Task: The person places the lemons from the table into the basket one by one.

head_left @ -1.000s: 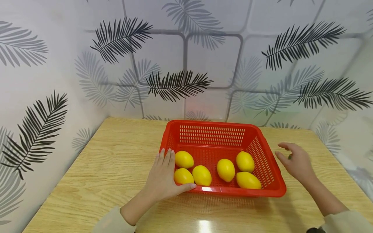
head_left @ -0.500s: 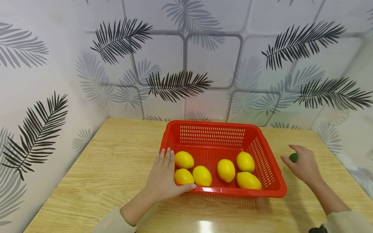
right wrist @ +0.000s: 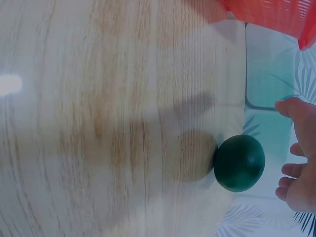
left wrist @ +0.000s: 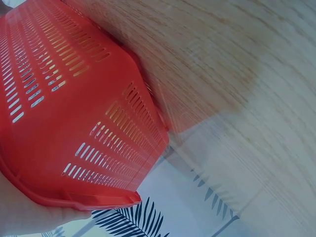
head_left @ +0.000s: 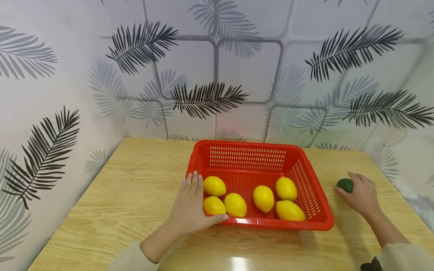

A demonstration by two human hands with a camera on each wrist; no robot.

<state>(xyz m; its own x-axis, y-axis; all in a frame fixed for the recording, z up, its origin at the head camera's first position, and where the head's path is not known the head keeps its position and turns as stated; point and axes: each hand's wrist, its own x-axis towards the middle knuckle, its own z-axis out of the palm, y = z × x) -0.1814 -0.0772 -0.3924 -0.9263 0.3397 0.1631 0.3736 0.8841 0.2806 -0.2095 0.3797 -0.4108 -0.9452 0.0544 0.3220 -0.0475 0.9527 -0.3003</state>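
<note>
Flat along the left rim of a red plastic basket [head_left: 251, 222] rests my left hand [head_left: 188, 207], fingers straight and thumb on the front rim. In the left wrist view, part of that hand [left wrist: 29, 212] shows at the rim. Several yellow lemons [head_left: 263, 198] lie inside the basket in two groups. To the basket's right, a smooth dark green oval fruit [head_left: 345, 185] sits on the table. My right hand [head_left: 364, 195] is beside it with fingers bent loosely. In the right wrist view, a gap shows between the green fruit [right wrist: 239, 163] and the hand [right wrist: 303, 153].
The basket stands on a light wood-grain table [head_left: 142, 169]. Leaf-patterned wall covering [head_left: 217, 67] rises behind the table and along its sides. A corner of the basket [right wrist: 276, 17] shows at the top of the right wrist view.
My right hand has moved right, away from the basket's right edge. The green fruit, mostly hidden behind its fingers before, now shows more fully. Left hand, basket and lemons keep their places.
</note>
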